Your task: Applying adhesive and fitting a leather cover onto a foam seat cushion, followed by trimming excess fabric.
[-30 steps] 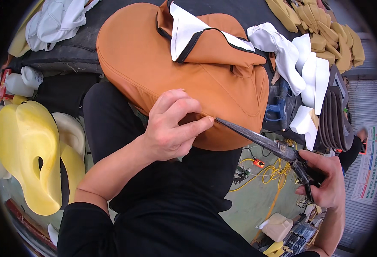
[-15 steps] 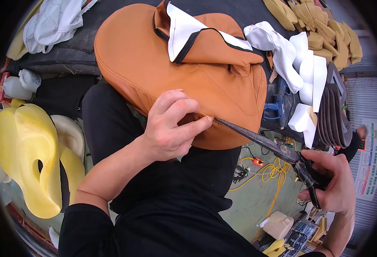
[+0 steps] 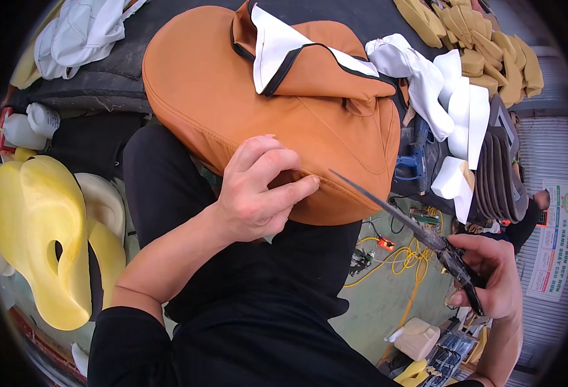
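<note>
A brown leather-like seat cover [image 3: 200,71] with stitched seams rests across my lap and the black work surface. My left hand [image 3: 261,187] pinches the cover's near seam edge between thumb and fingers. From the right, my right hand [image 3: 493,271] grips a pair of dark, worn scissors [image 3: 419,229] by the handles. Their blades look closed, with the tip over the cover's side just right of my left thumb; whether it touches the material I cannot tell. A folded-back flap [image 3: 322,71] with white lining and black edging lies on top.
Yellow foam seat pads [image 3: 39,238] stand at left. White shaped pieces [image 3: 468,122], dark stacked pads [image 3: 500,174] and a blue power tool [image 3: 416,164] lie at right. Tan foam parts [image 3: 490,51] pile up behind. Yellow cable [image 3: 406,258] coils on the floor.
The scissors' tip has shifted slightly right and up, away from my left fingertips, and the blades look more closed. My right hand moved a little left. My left hand stays put.
</note>
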Available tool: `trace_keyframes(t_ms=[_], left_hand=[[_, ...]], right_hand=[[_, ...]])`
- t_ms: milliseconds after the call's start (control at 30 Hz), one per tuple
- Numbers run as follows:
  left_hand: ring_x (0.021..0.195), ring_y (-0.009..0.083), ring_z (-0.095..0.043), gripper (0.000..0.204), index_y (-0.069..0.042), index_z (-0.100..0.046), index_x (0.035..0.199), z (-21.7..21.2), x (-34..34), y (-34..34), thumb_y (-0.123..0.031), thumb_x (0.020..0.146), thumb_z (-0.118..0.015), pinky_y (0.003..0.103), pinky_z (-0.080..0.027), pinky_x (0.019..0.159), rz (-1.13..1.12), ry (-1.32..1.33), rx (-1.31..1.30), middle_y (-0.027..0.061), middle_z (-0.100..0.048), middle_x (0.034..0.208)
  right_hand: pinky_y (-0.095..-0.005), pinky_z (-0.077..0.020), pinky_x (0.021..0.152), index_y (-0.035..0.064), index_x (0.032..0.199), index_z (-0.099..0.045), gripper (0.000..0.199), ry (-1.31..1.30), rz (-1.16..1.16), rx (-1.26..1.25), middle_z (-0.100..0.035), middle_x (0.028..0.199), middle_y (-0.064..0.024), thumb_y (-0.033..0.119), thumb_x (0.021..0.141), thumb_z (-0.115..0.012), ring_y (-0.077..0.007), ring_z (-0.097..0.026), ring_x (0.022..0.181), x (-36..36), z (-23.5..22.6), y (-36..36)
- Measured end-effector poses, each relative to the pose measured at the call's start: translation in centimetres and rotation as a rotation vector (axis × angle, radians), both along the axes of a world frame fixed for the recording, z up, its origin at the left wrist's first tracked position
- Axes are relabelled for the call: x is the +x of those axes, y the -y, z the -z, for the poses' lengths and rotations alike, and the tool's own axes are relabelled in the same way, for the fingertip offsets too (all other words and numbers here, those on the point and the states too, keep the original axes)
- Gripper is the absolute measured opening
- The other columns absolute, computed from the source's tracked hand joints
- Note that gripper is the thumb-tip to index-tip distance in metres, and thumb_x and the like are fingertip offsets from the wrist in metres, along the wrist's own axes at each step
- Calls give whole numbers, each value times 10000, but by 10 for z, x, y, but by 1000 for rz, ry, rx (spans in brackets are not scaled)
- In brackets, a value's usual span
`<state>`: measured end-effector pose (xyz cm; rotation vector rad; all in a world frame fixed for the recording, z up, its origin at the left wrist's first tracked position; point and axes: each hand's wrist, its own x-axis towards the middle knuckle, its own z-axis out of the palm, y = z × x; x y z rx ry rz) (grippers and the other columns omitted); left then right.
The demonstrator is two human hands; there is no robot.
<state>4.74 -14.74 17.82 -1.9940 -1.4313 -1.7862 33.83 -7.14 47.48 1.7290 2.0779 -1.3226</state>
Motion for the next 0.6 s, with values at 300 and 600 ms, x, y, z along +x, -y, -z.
trace_keyframes(t_ms=[300,600], left_hand=[[977,322,-599,401,-100,-830,996,-1,0,0,34,625,-758,497,-545,952,1,1,5,79,-638,1018],[958,321,-595,329,-60,-817,997,-6,2,0,14,678,-850,463,-546,896,-13,30,-17,86,-632,991]], right_hand=[[-202,-496,716,-108,1343,-647,864,-12,-15,13,-748,887,-57,84,596,-1038,-52,-639,792,-3,1,0],[-204,-476,683,-111,1339,-649,855,37,-22,14,-732,862,-48,71,592,-1024,-48,-623,761,-15,-5,-1]])
